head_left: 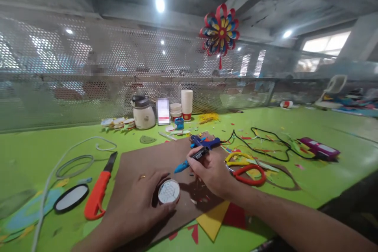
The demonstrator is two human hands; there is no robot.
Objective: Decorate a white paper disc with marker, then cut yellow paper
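Observation:
My left hand (144,199) curls its thumb and fingers round a small paper cup base (169,192), its round white top facing up. Dark lines in a honeycomb-like pattern run over that top. A marker (192,160) with a black body and a blue front end is gripped in my right hand (211,171). Its blue end points left and down, a little above and apart from the cup base. Both hands are over a brown board (138,161). Just beyond my right hand lies a blue glue gun (203,141).
Left are an orange-handled knife (97,197), a black-rimmed oval (71,198) and a white cable (47,189). Red and yellow scissors (249,174), paper scraps and a purple power strip (319,148) lie right. Behind stand a jug (143,114), a phone (163,111) and paper cups (187,104).

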